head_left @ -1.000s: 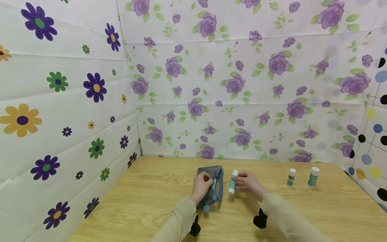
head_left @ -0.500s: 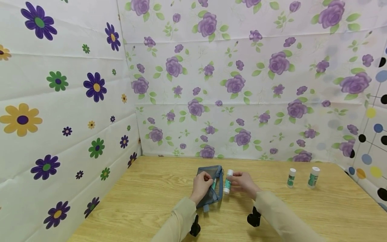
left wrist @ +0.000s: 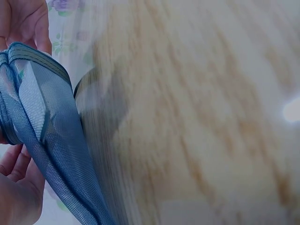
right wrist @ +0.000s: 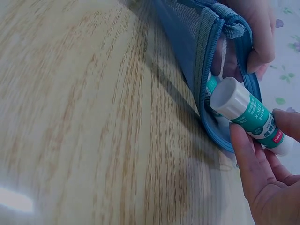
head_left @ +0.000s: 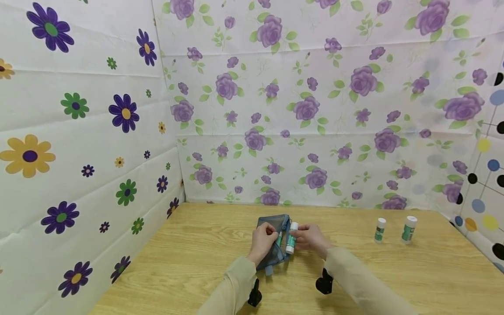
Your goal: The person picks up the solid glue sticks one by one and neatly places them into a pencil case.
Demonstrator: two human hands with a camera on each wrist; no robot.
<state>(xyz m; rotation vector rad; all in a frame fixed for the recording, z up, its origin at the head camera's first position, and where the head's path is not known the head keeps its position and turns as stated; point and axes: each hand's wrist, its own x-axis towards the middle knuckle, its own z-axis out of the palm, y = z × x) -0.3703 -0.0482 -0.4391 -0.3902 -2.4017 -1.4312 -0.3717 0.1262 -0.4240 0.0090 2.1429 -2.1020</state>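
Observation:
A blue mesh zip pouch (head_left: 271,259) lies on the table in the head view, its zipped mouth spread toward the right. My left hand (head_left: 262,245) pinches the edge of that mouth. Between the thumb and fingers of my right hand (head_left: 313,239) is a glue stick (right wrist: 255,117), white-capped with a green label. It is tilted, with one white end right at the pouch's mouth in the right wrist view. Another green-labelled stick (right wrist: 212,87) shows inside the pouch, partly hidden. Mesh (left wrist: 70,131) fills the left side of the left wrist view.
Two more glue sticks stand upright at the right of the wooden table (head_left: 189,262): a slimmer one (head_left: 379,231) and a thicker one (head_left: 409,230). Black wrist devices (head_left: 255,297) hang below both sleeves. Flower-printed sheets (head_left: 252,113) rise behind the table and on the left.
My right hand has moved left with the glue stick, from beside the pouch to its open mouth. My left hand has stayed in place on the pouch.

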